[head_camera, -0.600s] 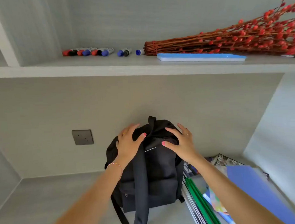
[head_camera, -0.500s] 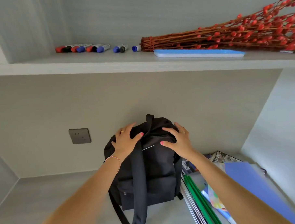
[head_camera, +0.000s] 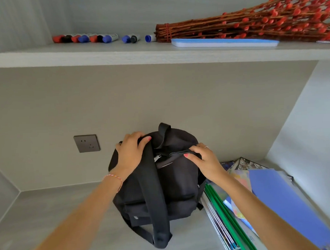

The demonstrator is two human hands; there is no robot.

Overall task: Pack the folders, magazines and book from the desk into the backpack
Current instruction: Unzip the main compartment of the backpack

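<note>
A black backpack [head_camera: 174, 183] stands upright on the grey desk [head_camera: 51, 215] against the back wall, its zip closed along the top. My left hand [head_camera: 130, 152] grips the bag's top left and a shoulder strap. My right hand [head_camera: 203, 160] presses on the top right by the zip line. To the right of the bag lies a pile: a blue folder [head_camera: 283, 201] on top, a green folder [head_camera: 227, 216], magazines [head_camera: 219, 222] and a printed cover [head_camera: 249, 163] behind.
A shelf [head_camera: 119, 55] overhangs the desk, carrying several markers [head_camera: 84, 38], a bundle of red-budded twigs [head_camera: 260, 22] and a flat blue case [head_camera: 225, 43]. A dark wall socket [head_camera: 86, 143] sits left of the bag. A side wall closes in on the right.
Both hands have shifted on the bag's top: the left now clutches the strap and fabric, the right has moved toward the zip. The bag's top has tipped toward me.
</note>
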